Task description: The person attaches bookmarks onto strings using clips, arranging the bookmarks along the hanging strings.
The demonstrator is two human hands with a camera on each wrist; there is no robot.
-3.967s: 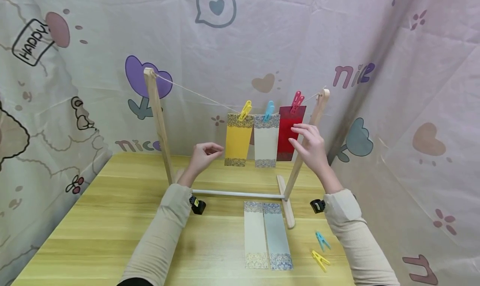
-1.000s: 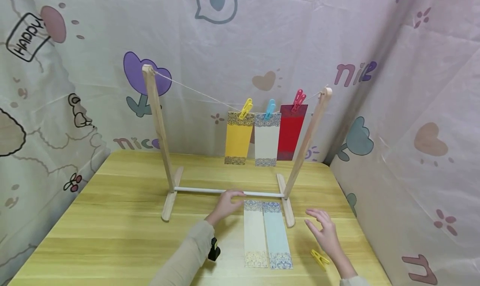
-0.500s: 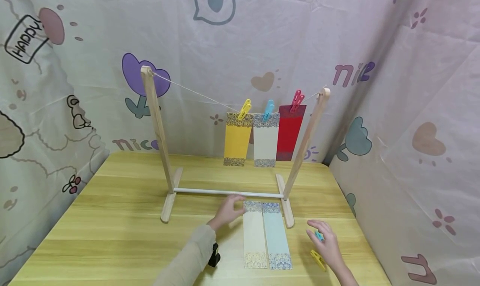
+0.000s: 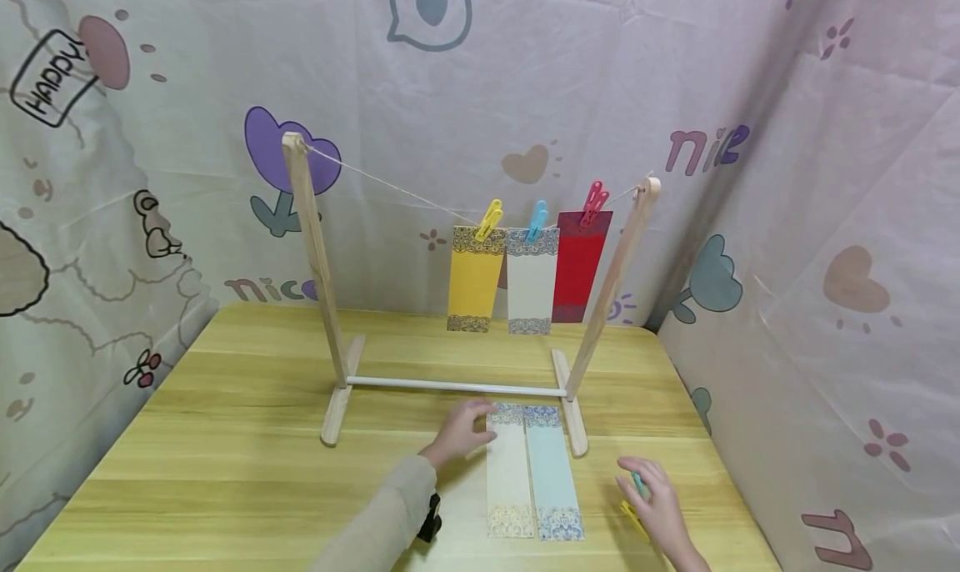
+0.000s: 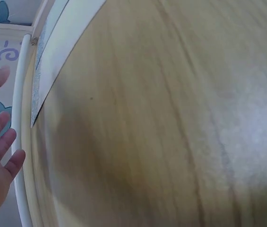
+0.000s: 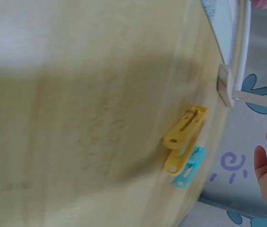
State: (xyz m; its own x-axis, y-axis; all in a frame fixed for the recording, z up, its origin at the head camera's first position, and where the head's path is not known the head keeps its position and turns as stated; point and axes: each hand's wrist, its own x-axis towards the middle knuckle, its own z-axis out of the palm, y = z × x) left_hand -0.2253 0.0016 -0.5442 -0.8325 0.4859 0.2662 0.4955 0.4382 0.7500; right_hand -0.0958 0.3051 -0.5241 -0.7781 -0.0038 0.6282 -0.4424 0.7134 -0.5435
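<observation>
My left hand [image 4: 459, 434] is at the upper left edge of a cream card [image 4: 510, 464] with a lace-patterned border, thumb and fingers apart. Whether the fingertips touch it I cannot tell. A pale blue card [image 4: 552, 464] lies beside it. My right hand [image 4: 660, 505] hovers by a blue clothespin [image 6: 190, 166] and a yellow clothespin [image 6: 185, 139] on the table, fingers spread. The head view partly hides both clips behind this hand. The right wrist view shows no clip in its fingers.
A wooden stand with a left post [image 4: 318, 255], a right post [image 4: 611, 293] and a white crossbar [image 4: 457, 385] holds a string [image 4: 390, 184]. Yellow [image 4: 476, 284], white [image 4: 532, 284] and red [image 4: 581, 268] cards hang there from clothespins. Patterned cloth [image 4: 480, 72] surrounds the wooden table [image 4: 225, 439].
Both hands have come down from the hanging cards to the table. In the last half second, the left hand shifts slightly nearer the cream card and the right hand lowers toward the clothespins.
</observation>
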